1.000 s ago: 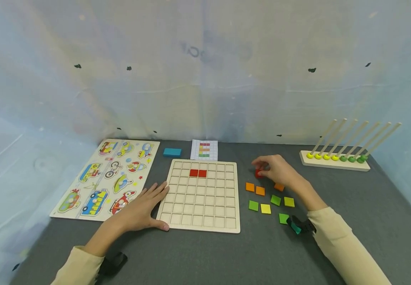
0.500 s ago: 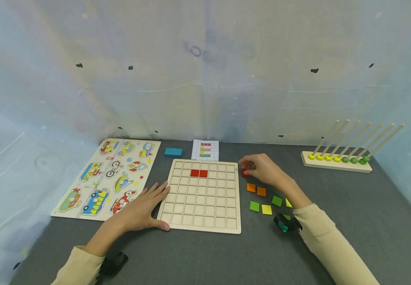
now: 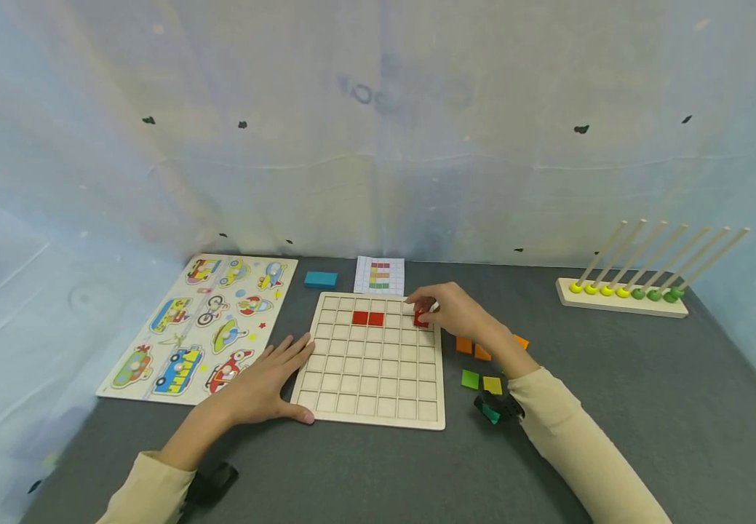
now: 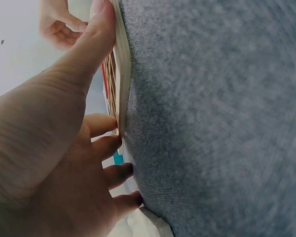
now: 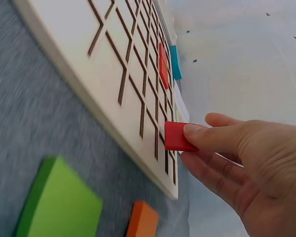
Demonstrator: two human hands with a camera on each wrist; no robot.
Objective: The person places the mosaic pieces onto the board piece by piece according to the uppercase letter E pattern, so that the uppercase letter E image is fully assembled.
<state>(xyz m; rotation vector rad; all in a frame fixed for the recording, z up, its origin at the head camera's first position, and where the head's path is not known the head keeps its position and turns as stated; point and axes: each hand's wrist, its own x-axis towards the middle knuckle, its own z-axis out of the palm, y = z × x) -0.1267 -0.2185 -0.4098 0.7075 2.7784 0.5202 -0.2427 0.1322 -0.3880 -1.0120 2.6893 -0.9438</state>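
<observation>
My right hand (image 3: 455,311) pinches a red square tile (image 5: 180,136) between thumb and fingers, over the right side of the wooden grid board (image 3: 367,386). Two red tiles (image 3: 367,318) sit side by side in cells of the board's second row from the back. At the board's left edge rests my left hand (image 3: 263,386), fingers spread and thumb at the near corner. The left wrist view shows its thumb (image 4: 91,44) along the board's edge and the other fingertips near the grey cloth.
Orange (image 3: 463,345), green (image 3: 470,379) and yellow tiles (image 3: 492,385) lie right of the board, some hidden by my right arm. Behind it are a printed pattern card (image 3: 380,276) and a blue block (image 3: 321,279). A vehicle puzzle (image 3: 220,327) lies left; a peg stand (image 3: 621,298) is back right.
My right hand has carried the red tile leftward from the loose tiles to over the board's right side. The left hand has stayed at the board's edge.
</observation>
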